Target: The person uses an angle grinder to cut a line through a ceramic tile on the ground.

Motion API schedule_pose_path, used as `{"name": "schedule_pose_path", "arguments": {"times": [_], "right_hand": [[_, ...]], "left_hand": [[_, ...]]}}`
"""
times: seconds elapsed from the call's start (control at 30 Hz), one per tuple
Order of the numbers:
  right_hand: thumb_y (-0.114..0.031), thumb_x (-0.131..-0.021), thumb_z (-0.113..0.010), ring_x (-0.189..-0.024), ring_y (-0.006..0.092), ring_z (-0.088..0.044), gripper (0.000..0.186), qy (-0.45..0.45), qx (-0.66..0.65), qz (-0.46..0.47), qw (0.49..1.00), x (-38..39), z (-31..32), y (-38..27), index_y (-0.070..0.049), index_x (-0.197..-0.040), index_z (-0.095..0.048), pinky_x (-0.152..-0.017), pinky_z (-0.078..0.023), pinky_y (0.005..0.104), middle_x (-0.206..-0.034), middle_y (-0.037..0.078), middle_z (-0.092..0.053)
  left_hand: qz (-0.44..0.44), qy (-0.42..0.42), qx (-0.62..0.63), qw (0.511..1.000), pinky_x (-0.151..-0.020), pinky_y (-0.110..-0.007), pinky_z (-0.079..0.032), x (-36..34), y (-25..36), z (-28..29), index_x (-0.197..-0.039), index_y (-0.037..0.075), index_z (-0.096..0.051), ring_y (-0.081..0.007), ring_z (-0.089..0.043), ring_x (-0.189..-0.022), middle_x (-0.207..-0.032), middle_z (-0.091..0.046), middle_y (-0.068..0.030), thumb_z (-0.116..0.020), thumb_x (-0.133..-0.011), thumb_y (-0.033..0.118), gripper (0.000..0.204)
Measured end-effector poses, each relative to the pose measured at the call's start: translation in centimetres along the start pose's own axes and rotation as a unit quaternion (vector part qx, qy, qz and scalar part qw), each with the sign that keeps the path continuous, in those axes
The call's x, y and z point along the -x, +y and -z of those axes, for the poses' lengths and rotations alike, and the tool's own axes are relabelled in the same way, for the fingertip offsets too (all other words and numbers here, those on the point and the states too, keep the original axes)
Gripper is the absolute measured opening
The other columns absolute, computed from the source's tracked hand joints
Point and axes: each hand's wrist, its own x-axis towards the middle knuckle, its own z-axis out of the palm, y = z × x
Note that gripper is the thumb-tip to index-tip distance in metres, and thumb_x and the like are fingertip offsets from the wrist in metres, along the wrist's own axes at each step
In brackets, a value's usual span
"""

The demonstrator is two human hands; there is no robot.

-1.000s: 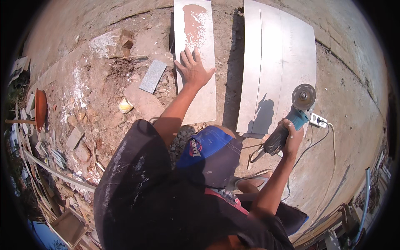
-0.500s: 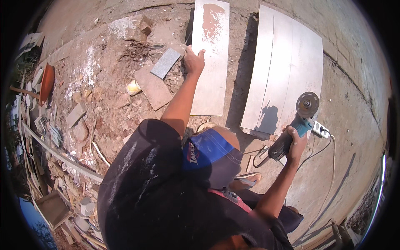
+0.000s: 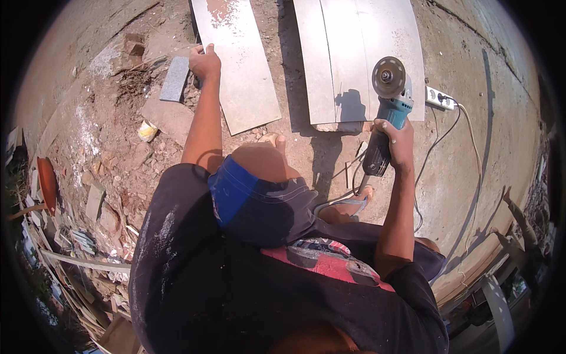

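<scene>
My left hand (image 3: 204,62) grips the left edge of a long, narrow pale board (image 3: 245,82), which has a reddish patch near its far end. A grey stone slab (image 3: 174,79) lies just left of that hand. My right hand (image 3: 395,143) is wrapped round a teal and black angle grinder (image 3: 398,111), its metal disc (image 3: 388,76) turned upward, over wider pale panels (image 3: 312,65) marked with dark lengthwise lines. Whether the disc spins is unclear.
A white power strip (image 3: 439,96) with cords sits right of the panels on concrete (image 3: 495,147). Rubble (image 3: 103,171), a crumpled yellow-white item (image 3: 147,131), an orange pan-like tool (image 3: 47,183) and offcuts (image 3: 94,200) lie to the left. My sandalled feet are below the boards.
My left hand has gone from lying spread on the narrow board to gripping its left edge. That board's near end has angled rightward. The grinder is higher in the picture, and the view has shifted.
</scene>
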Motion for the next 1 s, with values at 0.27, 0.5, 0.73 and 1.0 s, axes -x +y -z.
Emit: {"name": "schedule_pose_path", "arguments": {"times": [0.27, 0.5, 0.73, 1.0], "right_hand": [[-0.014, -0.081, -0.076, -0.072, 0.0145, -0.068, 0.033, -0.031, 0.057, -0.008, 0.998, 3.2, -0.4, 3.1, 0.003, -0.107, -0.063, -0.067, -0.056, 0.0305, -0.084, 0.009, -0.071], [-0.015, -0.082, -0.08, -0.073, 0.014, -0.069, 0.037, -0.013, 0.041, -0.033, 0.999, 4.1, -0.3, 3.9, 0.002, -0.109, -0.063, -0.069, -0.056, 0.03, -0.087, 0.009, -0.072], [-0.014, -0.077, -0.082, -0.074, 0.0143, -0.067, 0.042, -0.019, 0.069, -0.026, 0.997, 4.3, 0.1, 4.8, 0.003, -0.111, -0.064, -0.069, -0.055, 0.0309, -0.087, 0.008, -0.071], [-0.014, -0.074, -0.083, -0.073, 0.0141, -0.065, 0.042, -0.051, 0.124, -0.042, 0.99, 4.4, -1.0, 5.9, 0.002, -0.108, -0.064, -0.068, -0.054, 0.0311, -0.085, 0.007, -0.07]], "left_hand": [[-0.194, -0.132, -0.222, 0.946, -0.115, -0.064, -0.03, 4.8, 2.0, 1.4, -0.153, -0.003, -0.039, -0.0468, -0.027, -0.146, -0.156, -0.032, -0.0267, -0.081, -0.086, 0.044, 0.092], [-0.277, -0.269, -0.379, 0.841, -0.118, -0.077, 0.001, 13.0, 2.5, -0.4, -0.166, 0.002, -0.018, -0.0519, 0.004, -0.158, -0.171, -0.006, -0.0329, -0.069, -0.085, 0.066, 0.115], [-0.311, -0.264, -0.319, 0.856, -0.119, -0.076, -0.001, 13.8, 1.4, -1.9, -0.162, -0.005, -0.023, -0.0533, -0.001, -0.157, -0.168, -0.009, -0.035, -0.068, -0.09, 0.044, 0.098], [-0.007, -0.463, 0.121, 0.878, -0.085, -0.033, -0.057, 15.9, 9.0, -1.0, -0.132, -0.003, -0.063, -0.0225, -0.071, -0.1, -0.108, -0.073, -0.0143, -0.071, -0.097, 0.041, 0.057]]}}
